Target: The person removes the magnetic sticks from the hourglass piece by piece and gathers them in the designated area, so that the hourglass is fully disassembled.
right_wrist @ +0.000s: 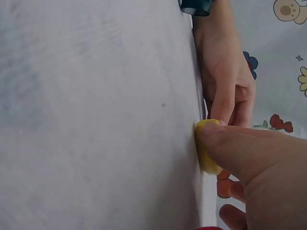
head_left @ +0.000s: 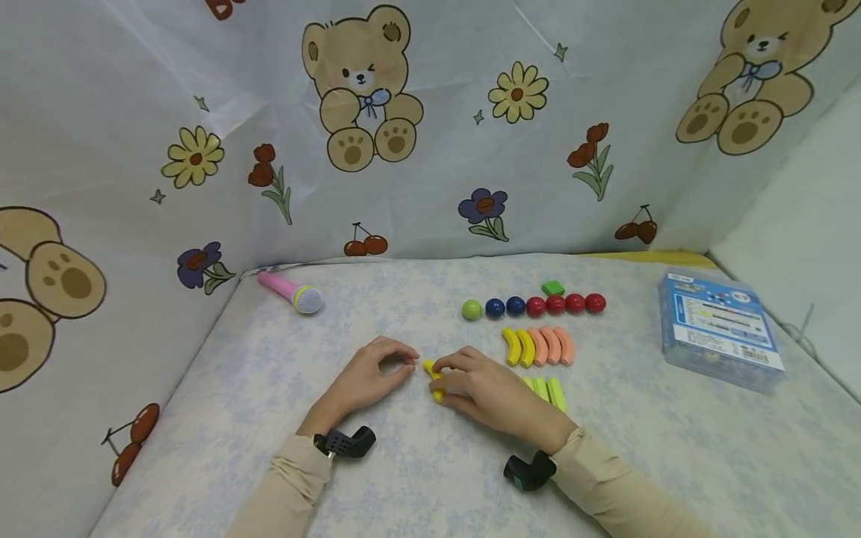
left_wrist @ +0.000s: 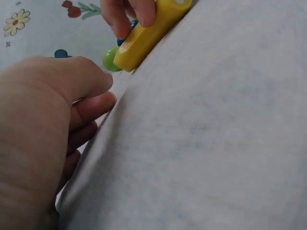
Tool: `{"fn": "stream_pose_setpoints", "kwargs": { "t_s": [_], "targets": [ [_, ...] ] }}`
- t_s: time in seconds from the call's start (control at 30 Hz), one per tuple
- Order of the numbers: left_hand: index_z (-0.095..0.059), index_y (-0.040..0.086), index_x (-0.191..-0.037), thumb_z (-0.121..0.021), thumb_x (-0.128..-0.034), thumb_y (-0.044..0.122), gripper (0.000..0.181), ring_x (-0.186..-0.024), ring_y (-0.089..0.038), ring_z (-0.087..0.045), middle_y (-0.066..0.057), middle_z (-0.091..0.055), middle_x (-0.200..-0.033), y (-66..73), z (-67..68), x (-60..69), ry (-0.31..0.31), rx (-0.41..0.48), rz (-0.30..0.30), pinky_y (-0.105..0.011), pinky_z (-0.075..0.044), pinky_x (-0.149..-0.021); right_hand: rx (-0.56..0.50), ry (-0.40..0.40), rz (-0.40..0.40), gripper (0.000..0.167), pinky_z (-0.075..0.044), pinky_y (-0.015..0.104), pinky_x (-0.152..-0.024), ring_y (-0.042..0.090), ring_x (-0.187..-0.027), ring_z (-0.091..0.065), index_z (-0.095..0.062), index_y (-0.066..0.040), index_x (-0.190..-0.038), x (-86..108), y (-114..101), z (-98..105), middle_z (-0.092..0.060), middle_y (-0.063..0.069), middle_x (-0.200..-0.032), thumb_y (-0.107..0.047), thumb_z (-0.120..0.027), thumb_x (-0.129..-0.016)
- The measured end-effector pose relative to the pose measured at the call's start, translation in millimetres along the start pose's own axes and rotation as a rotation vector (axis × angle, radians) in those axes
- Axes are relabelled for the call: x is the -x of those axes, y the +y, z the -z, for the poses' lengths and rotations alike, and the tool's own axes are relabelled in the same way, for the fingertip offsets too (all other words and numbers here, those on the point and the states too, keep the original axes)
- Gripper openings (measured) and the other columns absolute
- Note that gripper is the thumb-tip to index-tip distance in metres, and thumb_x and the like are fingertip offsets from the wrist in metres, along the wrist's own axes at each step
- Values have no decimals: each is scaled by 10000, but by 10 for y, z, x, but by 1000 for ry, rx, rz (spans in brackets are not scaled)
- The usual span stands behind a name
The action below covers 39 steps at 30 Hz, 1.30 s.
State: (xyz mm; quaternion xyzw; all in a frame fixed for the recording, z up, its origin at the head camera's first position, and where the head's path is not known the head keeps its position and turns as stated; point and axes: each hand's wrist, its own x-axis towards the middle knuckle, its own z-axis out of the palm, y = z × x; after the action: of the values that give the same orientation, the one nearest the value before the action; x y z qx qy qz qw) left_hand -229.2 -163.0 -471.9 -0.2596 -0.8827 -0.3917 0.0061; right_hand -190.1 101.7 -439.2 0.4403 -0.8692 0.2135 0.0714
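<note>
A short, thick yellow stick (head_left: 438,396) lies on the cloth-covered table between the two hands. My right hand (head_left: 480,388) pinches it, thumb on one side and fingers on the other, partly covering it. In the left wrist view the yellow stick (left_wrist: 144,40) shows a rounded end pointing at the left hand. My left hand (head_left: 370,377) rests on the cloth just left of the stick, its fingers loosely bent and holding nothing.
Behind the right hand is a row of coloured balls (head_left: 536,306) beside a green block (head_left: 554,288). Nearer are yellow and pink curved sticks (head_left: 539,346) and light-green sticks (head_left: 555,393). A plastic box (head_left: 720,329) stands right; a pink toy microphone (head_left: 291,291) lies back left.
</note>
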Motion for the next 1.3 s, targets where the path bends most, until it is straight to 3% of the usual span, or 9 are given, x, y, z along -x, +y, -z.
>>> {"fn": "stream_pose_setpoints", "kwargs": {
  "t_s": [0.23,0.37,0.6,0.87,1.17,1.3],
  "targets": [
    [-746,245,-1133,-713,-993,238,144,-1135,-86,-612,149,-695,-1138,9,8,1,-5,1,-4,-414,-495,-1031,-79,-45,-71,202,-502,434,-1067,278,-1330,-559,-787,-193,-1139,19,37,27,-614,113,-1442,-285,-745,-963],
    [-748,253,-1127,-716,-991,231,141,-1131,-80,-615,157,-695,-1127,6,3,3,-3,4,1,-406,-497,-1028,-83,-58,-75,196,-535,410,-1012,264,-1254,-604,-792,-162,-1131,38,68,50,-648,108,-1398,-237,-757,-954],
    [-753,252,-1115,-724,-985,215,138,-1119,-74,-619,160,-697,-1115,-11,-5,-2,6,-4,-9,-390,-503,-1016,-72,-112,-121,407,-532,411,-1000,288,-1282,-582,-715,-99,-1305,48,106,107,-580,131,-1477,-286,-768,-948],
    [-753,247,-1114,-720,-987,210,136,-1125,-83,-619,149,-692,-1124,-10,5,5,5,1,10,-400,-504,-1018,-127,-179,-161,401,-546,364,-949,250,-1225,-605,-698,-105,-1325,41,110,149,-514,157,-1539,-274,-748,-965],
    [-756,246,-1099,-720,-987,203,126,-1135,-87,-620,145,-695,-1127,-6,8,7,6,5,10,-391,-501,-1026,-94,-103,-142,257,-512,448,-1030,302,-1303,-532,-747,-161,-1163,50,135,121,-589,136,-1462,-268,-779,-932],
    [-757,240,-1097,-721,-985,197,125,-1133,-92,-621,141,-697,-1124,2,8,2,6,6,2,-392,-501,-1024,-111,-96,-160,291,-503,455,-1026,300,-1287,-541,-729,-139,-1184,54,164,145,-603,128,-1438,-249,-776,-919]
  ]
}}
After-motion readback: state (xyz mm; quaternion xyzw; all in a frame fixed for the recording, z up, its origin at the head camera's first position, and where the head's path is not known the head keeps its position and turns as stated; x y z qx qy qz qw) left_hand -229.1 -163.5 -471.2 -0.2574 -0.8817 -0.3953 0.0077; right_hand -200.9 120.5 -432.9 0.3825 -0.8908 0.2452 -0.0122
